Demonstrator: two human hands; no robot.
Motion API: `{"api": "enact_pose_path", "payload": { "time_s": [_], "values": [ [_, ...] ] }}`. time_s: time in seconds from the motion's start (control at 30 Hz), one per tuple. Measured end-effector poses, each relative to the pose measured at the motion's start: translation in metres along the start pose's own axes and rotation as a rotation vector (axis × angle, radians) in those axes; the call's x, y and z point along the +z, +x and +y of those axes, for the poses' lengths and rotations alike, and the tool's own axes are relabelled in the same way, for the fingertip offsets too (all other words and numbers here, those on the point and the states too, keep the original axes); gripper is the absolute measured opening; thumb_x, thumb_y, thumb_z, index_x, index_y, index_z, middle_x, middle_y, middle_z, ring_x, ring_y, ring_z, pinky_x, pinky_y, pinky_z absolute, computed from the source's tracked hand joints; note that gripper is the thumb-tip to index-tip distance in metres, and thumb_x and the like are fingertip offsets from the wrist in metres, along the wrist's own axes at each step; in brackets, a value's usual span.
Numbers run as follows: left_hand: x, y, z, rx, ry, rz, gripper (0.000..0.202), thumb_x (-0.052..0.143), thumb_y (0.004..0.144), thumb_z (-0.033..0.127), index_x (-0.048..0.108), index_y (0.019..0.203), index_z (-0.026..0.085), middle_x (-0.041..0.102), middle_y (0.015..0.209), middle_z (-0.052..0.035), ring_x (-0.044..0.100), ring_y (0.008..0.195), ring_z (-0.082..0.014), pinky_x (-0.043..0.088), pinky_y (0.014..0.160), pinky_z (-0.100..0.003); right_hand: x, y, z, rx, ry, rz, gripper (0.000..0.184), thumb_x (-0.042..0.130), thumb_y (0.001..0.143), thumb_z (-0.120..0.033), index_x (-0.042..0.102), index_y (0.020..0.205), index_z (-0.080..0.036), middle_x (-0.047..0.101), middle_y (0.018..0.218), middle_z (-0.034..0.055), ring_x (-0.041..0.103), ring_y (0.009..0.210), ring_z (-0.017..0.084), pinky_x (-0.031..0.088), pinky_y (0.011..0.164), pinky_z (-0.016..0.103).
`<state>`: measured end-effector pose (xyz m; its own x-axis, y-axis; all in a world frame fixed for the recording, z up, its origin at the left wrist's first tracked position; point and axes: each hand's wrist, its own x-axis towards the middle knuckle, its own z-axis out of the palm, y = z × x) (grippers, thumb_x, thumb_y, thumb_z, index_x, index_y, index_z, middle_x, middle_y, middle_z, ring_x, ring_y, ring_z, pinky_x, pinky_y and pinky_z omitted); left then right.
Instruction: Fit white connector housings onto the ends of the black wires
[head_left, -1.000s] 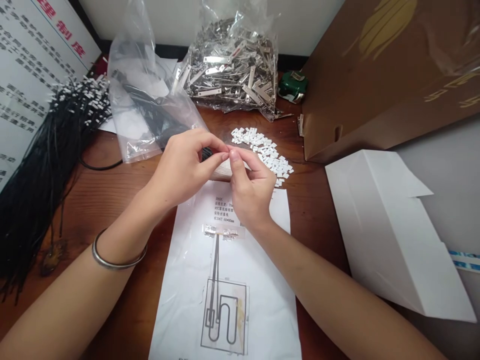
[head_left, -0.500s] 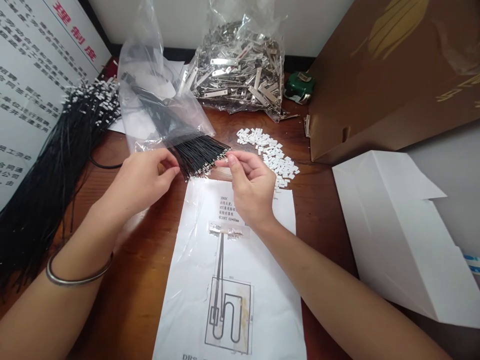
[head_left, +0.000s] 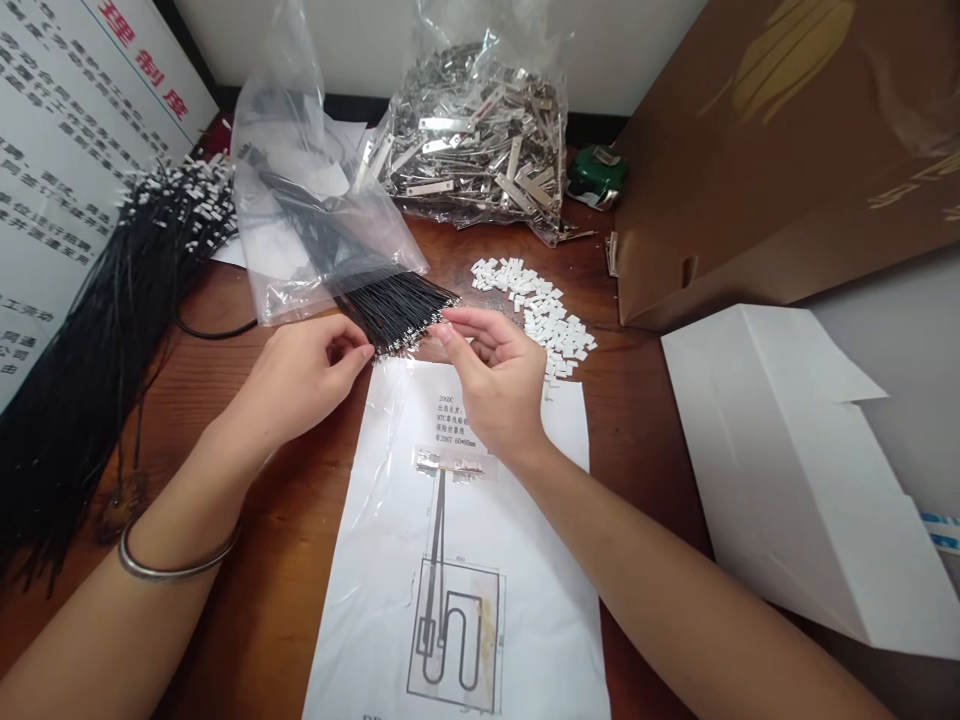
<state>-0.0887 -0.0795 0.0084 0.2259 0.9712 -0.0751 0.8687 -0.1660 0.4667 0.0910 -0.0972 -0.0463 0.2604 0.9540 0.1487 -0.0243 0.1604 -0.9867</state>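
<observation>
Bare bench (head_left: pixel 645 400) betw. white clips (head_left: pixel 541 308) & white box (head_left: pixel 795 470): room for my grip. Ahead blocked by wire bag (head_left: pixel 322 240) & brown carton (head_left: pixel 780 150).

glossy black wires (head_left: pixel 394 305); clear plastic bag (head_left: pixel 315 200); polished wood table (head_left: pixel 247 600)

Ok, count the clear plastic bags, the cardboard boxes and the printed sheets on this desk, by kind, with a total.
Clear plastic bags: 2, black wires bag, metal clips bag
Cardboard boxes: 2, brown box, white box
Printed sheets: 1, drawing sheet
Total: 5

Two hands (head_left: pixel 315 375), two clear bags (head_left: pixel 315 210), one drawing sheet (head_left: pixel 487 560), one brown box (head_left: pixel 780 150).
</observation>
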Motion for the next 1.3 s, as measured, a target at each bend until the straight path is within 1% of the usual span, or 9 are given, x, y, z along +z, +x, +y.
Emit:
{"api": "enact_pose_path", "payload": {
  "time_s": [0.1,0.23,0.5,0.7,0.8,0.9,1.0,1.13,1.3],
  "values": [
    [0.002,0.002,-0.005,0.112,0.079,0.082,0.019,0.053,0.087,0.027,0.070,0.092,0.019,0.071,0.090,-0.0052,0.063,0.079,-0.0210,0.047,0.074,-0.033,0.000,0.000,0.000,-0.002,0.008,-0.005,0.009,0.071,0.080,-0.025,0.070,0.088,-0.021,0.071,0.078,-0.0001,0.068,0.077,0.015,0.059,0.066,0.031],
    [0.005,0.006,-0.010,0.279,0.219,0.087,0.024,0.047,0.090,0.023,0.071,0.096,0.021,0.070,0.105,-0.0083,0.063,0.093,-0.0241,0.048,0.086,-0.037,-0.001,0.000,0.000,-0.005,-0.014,-0.020,0.009,0.070,0.081,-0.026,0.069,0.088,-0.021,0.070,0.078,0.0002,0.067,0.077,0.015,0.058,0.064,0.030],
    [0.001,0.014,-0.013,0.428,0.337,0.128,0.028,0.045,0.093,0.021,0.071,0.085,0.020,0.071,0.100,-0.0095,0.063,0.090,-0.0252,0.047,0.081,-0.039,-0.001,-0.001,-0.002,0.013,-0.006,-0.028,0.008,0.069,0.080,-0.025,0.070,0.086,-0.020,0.068,0.075,-0.0007,0.063,0.067,0.012,0.052,0.056,0.027],
    [-0.006,0.015,-0.023,0.523,0.424,0.218,0.021,0.053,0.092,0.023,0.072,0.087,0.018,0.075,0.087,-0.0054,0.062,0.079,-0.0224,0.045,0.073,-0.036,-0.002,-0.002,-0.003,0.020,-0.029,-0.043,0.011,0.067,0.081,-0.025,0.073,0.089,-0.020,0.067,0.074,-0.0019,0.043,0.047,0.005,0.035,0.042,0.024],
    [-0.008,0.015,-0.028,0.545,0.409,0.262,0.022,0.052,0.094,0.023,0.073,0.090,0.018,0.076,0.090,-0.0041,0.062,0.078,-0.0208,0.046,0.075,-0.035,-0.002,-0.001,-0.003,0.025,-0.043,-0.035,0.013,0.067,0.081,-0.024,0.073,0.092,-0.021,0.068,0.074,-0.0021,0.043,0.046,0.006,0.037,0.043,0.025],
    [-0.008,0.015,-0.031,0.548,0.342,0.280,0.024,0.050,0.095,0.027,0.073,0.089,0.021,0.077,0.096,-0.0023,0.062,0.081,-0.0202,0.048,0.078,-0.035,-0.001,-0.003,-0.003,-0.013,-0.152,-0.046,0.010,0.066,0.082,-0.024,0.071,0.090,-0.021,0.070,0.073,-0.0005,0.054,0.054,0.011,0.046,0.052,0.029],
    [-0.006,0.014,-0.033,0.533,0.287,0.279,0.022,0.052,0.093,0.029,0.073,0.088,0.023,0.077,0.096,0.0001,0.062,0.082,-0.0197,0.049,0.080,-0.035,0.000,-0.006,-0.004,-0.196,-0.441,-0.103,0.010,0.061,0.088,-0.020,0.068,0.082,-0.023,0.077,0.093,0.0041,0.066,0.089,0.021,0.052,0.081,0.042],
    [-0.003,0.013,-0.036,0.555,0.235,0.328,0.018,0.057,0.091,0.027,0.074,0.088,0.024,0.078,0.093,0.0007,0.065,0.085,-0.0203,0.051,0.081,-0.036,0.000,-0.009,-0.005,-0.335,-0.691,-0.301,0.016,0.049,0.095,-0.017,0.063,0.091,-0.022,0.065,0.134,0.0072,0.051,0.134,0.027,0.026,0.113,0.060],
    [0.002,0.010,-0.036,0.610,0.140,0.406,0.013,0.064,0.087,0.024,0.076,0.085,0.026,0.078,0.089,-0.0011,0.073,0.088,-0.0225,0.053,0.081,-0.037,-0.001,-0.008,-0.006,-0.250,-0.733,-0.489,0.021,0.040,0.098,-0.016,0.060,0.103,-0.020,0.065,0.134,0.0109,0.041,0.144,0.028,0.010,0.118,0.068]
  ]
}}
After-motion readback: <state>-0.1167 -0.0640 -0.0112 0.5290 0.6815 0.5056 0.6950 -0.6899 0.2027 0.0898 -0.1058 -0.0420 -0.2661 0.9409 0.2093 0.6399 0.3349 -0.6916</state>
